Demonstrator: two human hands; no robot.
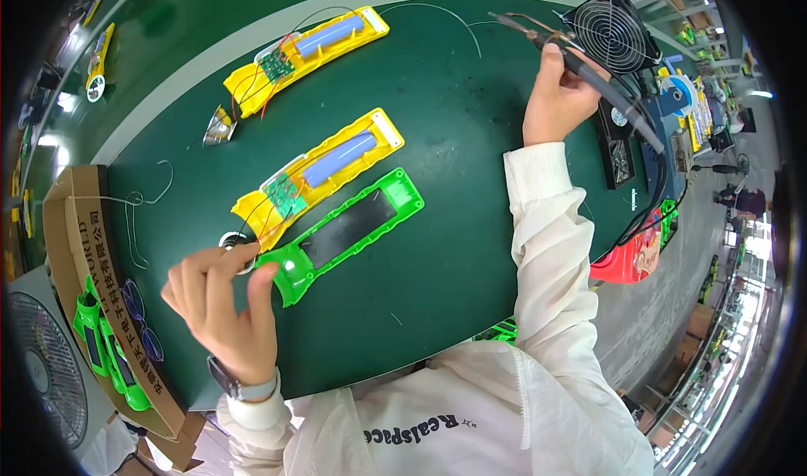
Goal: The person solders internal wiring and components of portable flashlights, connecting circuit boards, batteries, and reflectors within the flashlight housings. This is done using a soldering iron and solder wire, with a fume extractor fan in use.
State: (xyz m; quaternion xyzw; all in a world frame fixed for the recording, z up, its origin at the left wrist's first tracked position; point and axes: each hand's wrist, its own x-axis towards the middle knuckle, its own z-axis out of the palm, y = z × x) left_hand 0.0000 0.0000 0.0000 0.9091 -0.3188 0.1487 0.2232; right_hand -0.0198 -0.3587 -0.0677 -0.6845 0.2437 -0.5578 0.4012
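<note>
My right hand point(559, 98) is closed around a soldering iron point(593, 74) at the far right, its metal tip pointing left beside the fan. At the left, the fingers of my left hand point(223, 295) close on a round lamp piece point(233, 240) with a pale rim, partly hidden by them. Thin wires join it to a green circuit board point(287, 194) in a yellow flashlight housing half point(388, 134). A blue cylindrical battery point(339, 160) lies in that housing. Just nearer, a green housing half point(409, 192) with a dark panel lies close to my left thumb.
Farther back lies another yellow housing point(374, 24) with battery, board and silver reflector point(220, 128). A black fan point(609, 32) and solder spool point(677, 94) stand right on the green table point(437, 299). A cardboard box point(80, 215) with green housings and glasses point(143, 320) is left.
</note>
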